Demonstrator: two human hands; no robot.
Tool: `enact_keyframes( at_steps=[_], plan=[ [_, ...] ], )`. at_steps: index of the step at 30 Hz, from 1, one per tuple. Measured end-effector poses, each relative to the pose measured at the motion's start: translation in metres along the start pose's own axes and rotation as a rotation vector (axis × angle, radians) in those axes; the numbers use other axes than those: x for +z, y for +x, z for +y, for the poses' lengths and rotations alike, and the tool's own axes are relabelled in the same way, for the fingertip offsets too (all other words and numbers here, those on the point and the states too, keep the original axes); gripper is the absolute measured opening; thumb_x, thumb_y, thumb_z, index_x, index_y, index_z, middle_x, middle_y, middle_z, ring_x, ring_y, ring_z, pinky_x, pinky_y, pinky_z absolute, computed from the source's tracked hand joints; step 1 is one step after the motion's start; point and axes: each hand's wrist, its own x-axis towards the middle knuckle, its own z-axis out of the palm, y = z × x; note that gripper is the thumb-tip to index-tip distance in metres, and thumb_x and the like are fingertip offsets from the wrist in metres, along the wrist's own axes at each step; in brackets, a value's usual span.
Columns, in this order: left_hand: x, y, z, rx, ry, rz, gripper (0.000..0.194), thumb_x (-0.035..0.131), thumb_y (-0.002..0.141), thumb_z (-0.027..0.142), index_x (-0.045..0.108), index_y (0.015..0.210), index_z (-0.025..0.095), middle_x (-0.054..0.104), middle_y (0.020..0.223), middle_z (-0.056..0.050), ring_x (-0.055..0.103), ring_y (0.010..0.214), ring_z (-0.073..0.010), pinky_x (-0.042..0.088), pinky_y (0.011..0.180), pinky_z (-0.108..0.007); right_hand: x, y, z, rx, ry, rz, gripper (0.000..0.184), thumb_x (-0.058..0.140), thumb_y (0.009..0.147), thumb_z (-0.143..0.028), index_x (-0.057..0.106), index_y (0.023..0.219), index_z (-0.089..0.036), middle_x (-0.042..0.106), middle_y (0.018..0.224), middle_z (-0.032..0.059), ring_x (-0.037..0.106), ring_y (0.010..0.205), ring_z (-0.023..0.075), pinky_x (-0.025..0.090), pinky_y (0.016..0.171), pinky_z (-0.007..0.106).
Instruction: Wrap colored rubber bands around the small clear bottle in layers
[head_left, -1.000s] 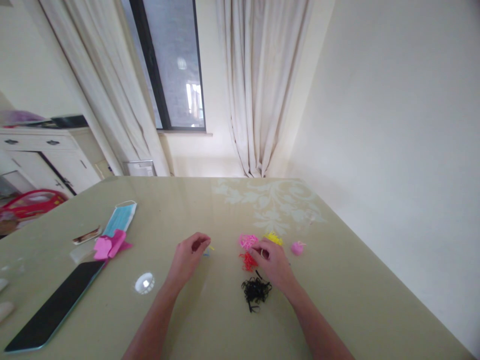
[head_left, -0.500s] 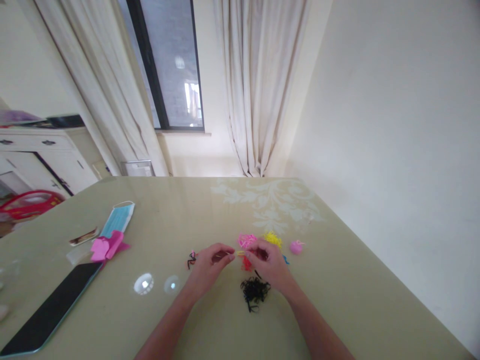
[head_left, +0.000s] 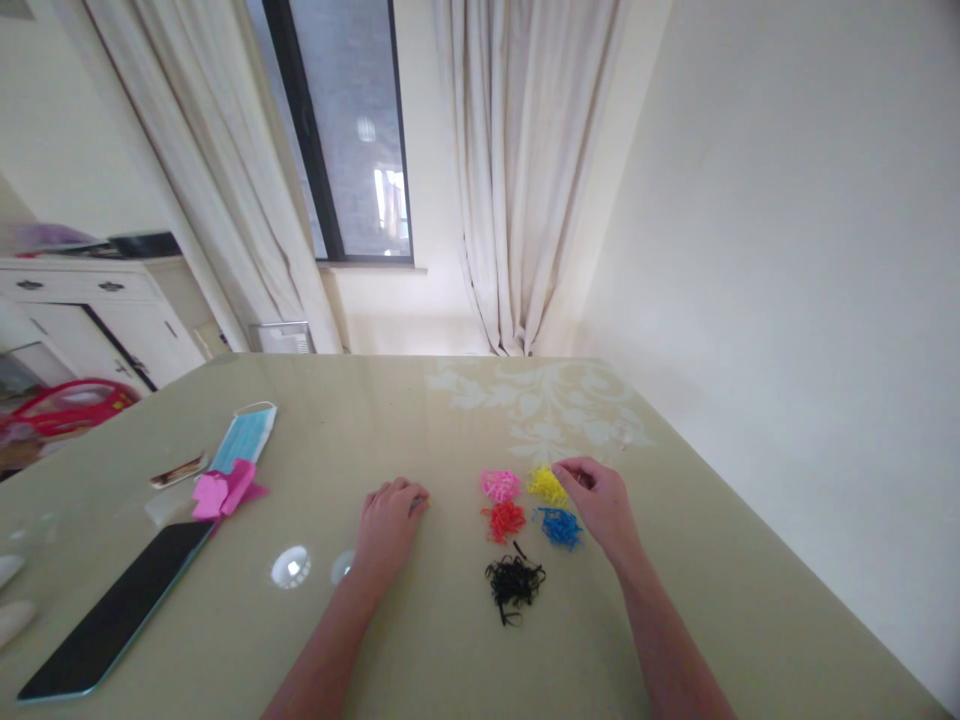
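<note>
My left hand (head_left: 390, 525) rests on the table left of the piles, its fingers curled together. A speck of yellow shows at its fingertips, apparently a yellow rubber band (head_left: 428, 501). My right hand (head_left: 602, 503) is closed in a pinch at the right edge of a pile of yellow rubber bands (head_left: 545, 486); what lies between its fingertips is hidden. Around it are small heaps of pink rubber bands (head_left: 500, 486), red rubber bands (head_left: 503, 521), blue rubber bands (head_left: 561, 528) and, nearest me, black rubber bands (head_left: 515, 582).
A dark phone-like slab (head_left: 120, 610) lies at the left, below a pink folded piece (head_left: 225, 490) and a blue face mask (head_left: 246, 437). A small brown-and-white strip (head_left: 178, 471) is beside them. Light reflections show on the glossy tabletop (head_left: 435, 630).
My hands have moved apart from a yellow band held between them. The left went left over a small black-and-pink bit; the right went right, uncovering the blue heap and hiding a pink ball.
</note>
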Motion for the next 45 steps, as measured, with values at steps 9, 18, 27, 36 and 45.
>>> enact_keyframes(
  at_steps=[9, 18, 27, 36, 45],
  plan=[
    [0.005, 0.002, 0.005, 0.141, 0.049, 0.178, 0.023, 0.051, 0.099, 0.018, 0.073, 0.098, 0.020, 0.072, 0.109, -0.010, 0.064, 0.106, -0.0295, 0.045, 0.094, -0.044, 0.014, -0.004, 0.005, -0.063, -0.420, 0.007, 0.028, 0.055, 0.096, -0.029, 0.080, 0.088, -0.019, 0.072, 0.090, 0.0100, 0.066, 0.077, 0.0233, 0.046, 0.074, 0.034],
    [0.007, -0.008, 0.034, 0.196, -0.847, 0.089, 0.019, 0.063, 0.095, 0.037, 0.075, 0.094, 0.022, 0.076, 0.093, -0.004, 0.070, 0.089, -0.0205, 0.054, 0.082, -0.031, 0.054, -0.041, -0.049, -0.213, 0.117, -0.228, 0.023, 0.066, 0.095, -0.038, 0.081, 0.098, -0.022, 0.068, 0.079, 0.0033, 0.056, 0.066, 0.0172, 0.043, 0.064, 0.029],
    [0.002, -0.015, 0.047, 0.225, -0.886, 0.014, 0.019, 0.065, 0.094, 0.036, 0.077, 0.092, 0.021, 0.077, 0.092, -0.004, 0.070, 0.087, -0.0198, 0.055, 0.081, -0.030, 0.056, -0.045, -0.053, -0.170, 0.173, -0.300, 0.018, 0.071, 0.091, -0.034, 0.079, 0.082, -0.020, 0.066, 0.075, 0.0020, 0.056, 0.068, 0.0165, 0.041, 0.064, 0.028],
    [-0.002, -0.006, 0.012, 0.113, -0.535, 0.125, 0.025, 0.056, 0.098, 0.034, 0.076, 0.106, 0.021, 0.075, 0.106, -0.008, 0.070, 0.097, -0.0239, 0.054, 0.093, -0.038, 0.029, -0.026, -0.041, 0.017, 0.489, -0.202, 0.032, 0.075, 0.086, -0.049, 0.076, 0.079, -0.019, 0.062, 0.067, 0.0001, 0.051, 0.063, 0.0149, 0.038, 0.059, 0.028],
    [-0.013, -0.009, -0.001, -0.029, 0.059, -0.121, 0.018, 0.057, 0.097, 0.020, 0.075, 0.099, 0.021, 0.073, 0.106, -0.007, 0.065, 0.107, -0.0269, 0.045, 0.096, -0.039, 0.007, -0.015, -0.029, 0.081, 0.562, -0.047, 0.033, 0.080, 0.081, -0.052, 0.077, 0.081, -0.020, 0.069, 0.075, 0.0024, 0.059, 0.071, 0.0175, 0.045, 0.067, 0.029]
  ],
)
